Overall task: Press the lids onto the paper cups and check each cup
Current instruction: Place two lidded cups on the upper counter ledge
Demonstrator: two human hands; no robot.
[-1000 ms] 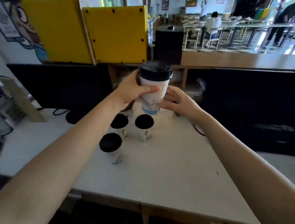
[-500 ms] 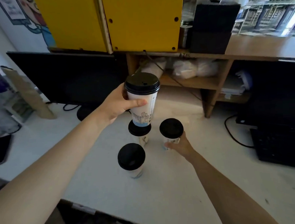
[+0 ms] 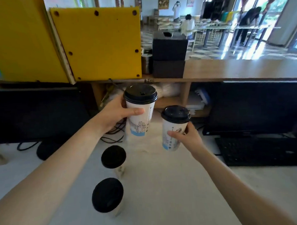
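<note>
My left hand grips a tall white paper cup with a black lid, held upright in the air above the white table. My right hand holds a second lidded paper cup, lifted off the table and slightly lower, to the right of the first. Two more paper cups with black lids stand on the table below my left arm: one further back and one nearer to me.
A black monitor stands at the back left with cables by its foot. A black keyboard lies at the right under another dark screen. Yellow panels and black boxes sit on the wooden shelf behind.
My right hand took hold of the right-hand cup on the table and raised it beside the cup in my left hand. The left hand kept its cup aloft.
</note>
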